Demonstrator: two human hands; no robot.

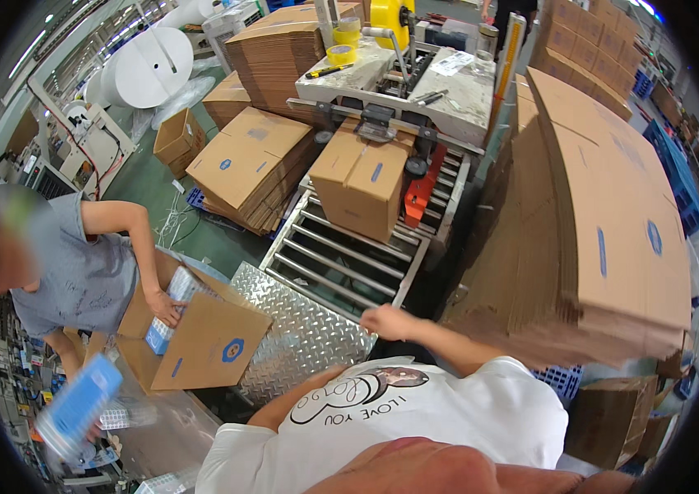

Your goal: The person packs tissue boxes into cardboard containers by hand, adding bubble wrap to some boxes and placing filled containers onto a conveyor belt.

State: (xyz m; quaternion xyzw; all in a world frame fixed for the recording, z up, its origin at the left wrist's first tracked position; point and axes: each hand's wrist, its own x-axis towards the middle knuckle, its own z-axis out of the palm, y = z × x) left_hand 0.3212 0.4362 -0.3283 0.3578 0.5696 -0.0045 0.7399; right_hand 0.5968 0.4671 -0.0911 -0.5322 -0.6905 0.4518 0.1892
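My right hand [386,322] hovers with curled fingers over the corner where a diamond-plate metal sheet [300,330] meets the roller conveyor [343,265]; nothing shows in it. My left hand is out of view, its forearm passing behind my white shirt. Ahead on the rollers, a closed cardboard carton [352,204] sits partly under the head of a carton-sealing machine [380,114]. To my left, an open carton [213,346] holds blue-and-white packs [161,333]. A co-worker's hand [166,309] reaches into it, while their other hand carries a blurred blue pack [81,404].
Tall stacks of flattened cartons stand at right [627,228] and left of the machine [250,160]. On the machine lie yellow tape rolls [341,54], a yellow-black utility knife [329,71] and a glass jar [485,46]. An orange guide [417,200] flanks the carton.
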